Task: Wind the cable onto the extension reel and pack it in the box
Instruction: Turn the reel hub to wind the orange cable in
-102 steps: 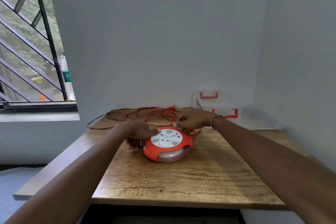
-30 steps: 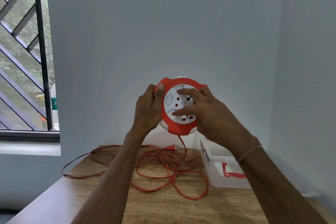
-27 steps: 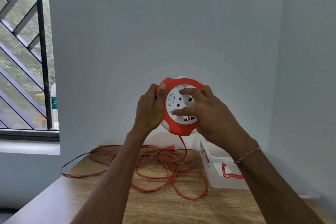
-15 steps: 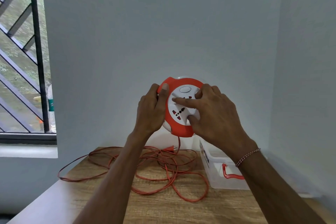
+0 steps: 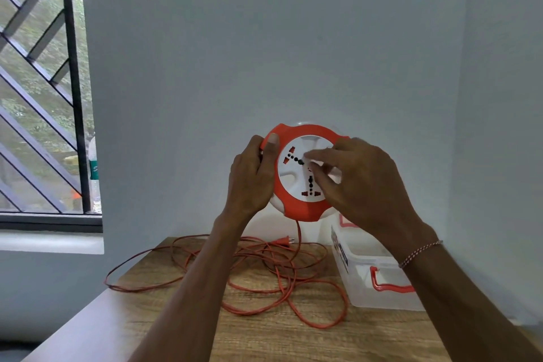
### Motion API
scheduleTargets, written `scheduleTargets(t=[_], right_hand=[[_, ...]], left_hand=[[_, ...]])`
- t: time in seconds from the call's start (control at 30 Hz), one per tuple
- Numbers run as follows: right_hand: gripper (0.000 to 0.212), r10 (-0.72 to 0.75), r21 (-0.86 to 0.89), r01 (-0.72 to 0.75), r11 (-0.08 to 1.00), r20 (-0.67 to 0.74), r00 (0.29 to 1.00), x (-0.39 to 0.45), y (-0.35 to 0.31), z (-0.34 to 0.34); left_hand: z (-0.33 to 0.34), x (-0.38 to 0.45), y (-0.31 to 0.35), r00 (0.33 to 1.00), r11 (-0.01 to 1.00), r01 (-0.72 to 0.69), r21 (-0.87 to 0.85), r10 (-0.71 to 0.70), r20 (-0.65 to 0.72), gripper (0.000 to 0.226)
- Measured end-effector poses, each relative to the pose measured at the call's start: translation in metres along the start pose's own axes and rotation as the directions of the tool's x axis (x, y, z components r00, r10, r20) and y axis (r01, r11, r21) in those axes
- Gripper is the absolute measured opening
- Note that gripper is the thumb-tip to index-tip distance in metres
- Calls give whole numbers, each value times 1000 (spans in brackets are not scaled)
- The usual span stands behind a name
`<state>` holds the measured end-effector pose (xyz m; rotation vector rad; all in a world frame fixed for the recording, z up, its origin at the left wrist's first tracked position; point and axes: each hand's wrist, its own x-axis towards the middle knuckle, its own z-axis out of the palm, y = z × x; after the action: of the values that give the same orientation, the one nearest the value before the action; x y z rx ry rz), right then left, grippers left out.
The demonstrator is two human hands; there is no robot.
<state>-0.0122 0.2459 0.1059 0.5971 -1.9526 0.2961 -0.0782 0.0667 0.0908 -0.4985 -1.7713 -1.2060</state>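
**Cable winding in its early stage, reel held above the table**

Pale grey walls meeting in a corner form the background, with a barred window (image 5: pixel 44 91) at the left and a wooden table (image 5: pixel 293 338) below. The orange-and-white extension reel (image 5: pixel 296 203) is held upright in the air above the table, its white socket face turned toward the camera. The left hand (image 5: pixel 249 179) is closed around the reel's left edge, the thumb laid over the orange rim. The right hand (image 5: pixel 361 182) is spread across the socket face, its fingertips (image 5: pixel 316 156) pressed on the white disc, apparently to turn it; nothing is gripped by it.

Almost the whole orange cable (image 5: pixel 264 273) is seen lying in loose, overlapping loops on the table, with one strand rising to the underside of the reel. The plug (image 5: pixel 280 241) rests at the far side of the heap. Winding is therefore judged to be barely begun.

The clear plastic box (image 5: pixel 373 285) with orange handles stands open at the right of the table, just beside the loops. No lid can be made out with certainty. Left to be done: drawing in the cable and placing the reel in the box.
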Motion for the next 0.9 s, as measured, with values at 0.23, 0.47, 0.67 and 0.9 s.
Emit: scheduleTargets(t=[0.23, 0.47, 0.67, 0.9], right_hand=[[50, -42, -100, 71, 992, 270, 962, 2, -9, -3], [57, -31, -220, 85, 972, 236, 971, 0, -15, 1], [57, -25, -199, 52, 979, 134, 991, -4, -8, 8], [59, 97, -165, -102, 981, -40, 995, -9, -10, 12]], left_hand=[[-1, 1, -2, 1000, 1000, -16, 2, 16, -2, 41], [-1, 1, -2, 999, 999, -33, -3, 33, 5, 32], [-3, 1, -2, 1000, 1000, -15, -15, 15, -6, 40], [-3, 0, 2, 1000, 1000, -21, -10, 21, -11, 43]])
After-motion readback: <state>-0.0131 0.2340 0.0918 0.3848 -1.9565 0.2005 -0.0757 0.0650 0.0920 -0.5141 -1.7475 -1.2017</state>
